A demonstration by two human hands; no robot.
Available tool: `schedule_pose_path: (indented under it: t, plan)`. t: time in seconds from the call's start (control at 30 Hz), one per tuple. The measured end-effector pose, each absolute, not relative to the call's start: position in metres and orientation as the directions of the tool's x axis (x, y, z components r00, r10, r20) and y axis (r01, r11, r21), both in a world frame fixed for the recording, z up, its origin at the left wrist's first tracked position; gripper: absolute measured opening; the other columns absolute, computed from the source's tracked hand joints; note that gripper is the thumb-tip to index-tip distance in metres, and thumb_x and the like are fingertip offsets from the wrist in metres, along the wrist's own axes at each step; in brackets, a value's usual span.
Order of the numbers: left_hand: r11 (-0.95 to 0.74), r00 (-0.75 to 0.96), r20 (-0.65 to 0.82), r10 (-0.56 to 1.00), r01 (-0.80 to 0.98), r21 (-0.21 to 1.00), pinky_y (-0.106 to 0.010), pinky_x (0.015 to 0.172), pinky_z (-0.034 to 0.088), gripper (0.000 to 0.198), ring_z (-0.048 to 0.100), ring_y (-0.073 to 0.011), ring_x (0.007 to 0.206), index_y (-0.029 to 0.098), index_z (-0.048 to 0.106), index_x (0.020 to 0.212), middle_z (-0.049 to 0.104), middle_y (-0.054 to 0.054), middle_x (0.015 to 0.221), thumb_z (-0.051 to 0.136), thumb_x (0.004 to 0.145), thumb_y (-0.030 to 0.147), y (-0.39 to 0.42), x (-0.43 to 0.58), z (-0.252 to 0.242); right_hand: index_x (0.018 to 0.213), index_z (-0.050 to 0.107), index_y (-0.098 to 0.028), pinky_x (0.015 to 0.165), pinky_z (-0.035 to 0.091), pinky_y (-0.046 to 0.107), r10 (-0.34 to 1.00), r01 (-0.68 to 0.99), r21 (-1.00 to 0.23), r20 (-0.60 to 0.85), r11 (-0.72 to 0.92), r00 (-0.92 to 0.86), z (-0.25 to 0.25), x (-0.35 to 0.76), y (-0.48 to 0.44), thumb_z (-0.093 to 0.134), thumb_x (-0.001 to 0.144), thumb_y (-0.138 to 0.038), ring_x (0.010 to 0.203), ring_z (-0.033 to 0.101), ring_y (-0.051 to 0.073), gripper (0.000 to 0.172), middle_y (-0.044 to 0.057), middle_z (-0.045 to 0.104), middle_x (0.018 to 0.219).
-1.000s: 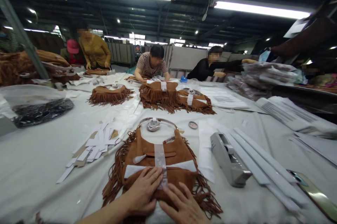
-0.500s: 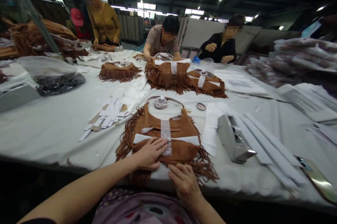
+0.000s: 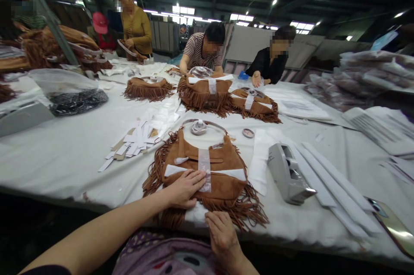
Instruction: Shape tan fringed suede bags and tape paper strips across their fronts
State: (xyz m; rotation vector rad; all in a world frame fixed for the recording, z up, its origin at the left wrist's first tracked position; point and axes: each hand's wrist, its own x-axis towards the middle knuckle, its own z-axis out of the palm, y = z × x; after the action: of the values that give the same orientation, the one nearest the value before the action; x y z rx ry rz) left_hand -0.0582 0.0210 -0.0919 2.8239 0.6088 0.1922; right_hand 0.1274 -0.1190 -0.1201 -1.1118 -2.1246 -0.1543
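A brown suede fringed handbag (image 3: 181, 150) lies flat before me, its strap pointing away. Clear tape (image 3: 203, 163) runs down its middle, over white paper (image 3: 234, 174) along the front seam. My left hand (image 3: 186, 189) rests flat on the bag's lower front, fingers stretched out and fingertips at the tape. Below the bag, at the table's front edge, my right hand (image 3: 223, 234) has its fingers curled together beside a shiny white piece (image 3: 196, 214). What lies between those fingers is hidden.
Right of the bag stand a grey tape dispenser (image 3: 287, 176), long white strips (image 3: 336, 189) and a phone (image 3: 393, 225). Paper strips (image 3: 132, 143) lie to the left. Across the table are more fringed bags (image 3: 205, 92) and several co-workers (image 3: 203, 48).
My right hand has drawn down toward me from the bag's bottom edge, and its fingers have curled in. My left hand stays on the bag. The right-hand co-worker's hands have lowered.
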Motion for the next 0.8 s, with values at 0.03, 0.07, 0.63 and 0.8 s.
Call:
schedule_pose_path:
  t: [0.03, 0.07, 0.63, 0.8]
  plan:
    - [-0.884, 0.906, 0.077, 0.417, 0.385, 0.265, -0.05, 0.113, 0.017, 0.084, 0.021, -0.0297, 0.141, 0.013, 0.024, 0.144, 0.026, -0.016, 0.153, 0.052, 0.066, 0.025, 0.021, -0.058, -0.092, 0.1, 0.061, -0.014, 0.075, 0.046, 0.034, 0.678, 0.76, -0.222, 0.642, 0.611, -0.357, -0.123, 0.127, -0.121, 0.043, 0.085, -0.003, 0.084, 0.058, 0.018, 0.026, 0.009, 0.068, 0.094]
    - [-0.886, 0.907, 0.08, 0.414, 0.381, 0.266, -0.05, 0.113, 0.017, 0.084, 0.021, -0.0296, 0.141, 0.013, 0.024, 0.144, 0.026, -0.016, 0.153, 0.052, 0.066, 0.025, 0.021, -0.058, -0.092, 0.1, 0.061, -0.014, 0.075, 0.046, 0.034, 0.696, 0.77, -0.232, 0.628, 0.595, -0.349, -0.125, 0.126, -0.123, 0.042, 0.086, -0.004, 0.084, 0.058, 0.018, 0.026, 0.009, 0.068, 0.093]
    - [-0.865, 0.894, 0.063, 0.443, 0.407, 0.293, -0.051, 0.113, 0.02, 0.091, 0.02, -0.0293, 0.141, 0.019, 0.017, 0.146, 0.019, -0.011, 0.156, 0.05, 0.061, 0.021, 0.018, -0.053, -0.091, 0.095, 0.056, -0.02, 0.07, 0.033, 0.032, 0.693, 0.782, 0.053, 0.429, 0.621, -0.58, -0.119, 0.141, -0.084, 0.048, 0.089, -0.02, 0.075, 0.051, 0.016, 0.011, 0.001, 0.064, 0.087]
    - [-0.868, 0.895, 0.05, 0.444, 0.416, 0.27, -0.052, 0.114, 0.019, 0.091, 0.018, -0.0287, 0.142, 0.018, 0.018, 0.147, 0.018, -0.011, 0.156, 0.051, 0.062, 0.02, 0.015, -0.051, -0.091, 0.096, 0.056, -0.021, 0.073, 0.034, 0.031, 0.64, 0.799, 0.138, 0.525, 0.586, -0.56, -0.139, 0.167, -0.087, 0.046, 0.09, -0.018, 0.077, 0.053, 0.016, 0.012, 0.001, 0.065, 0.081]
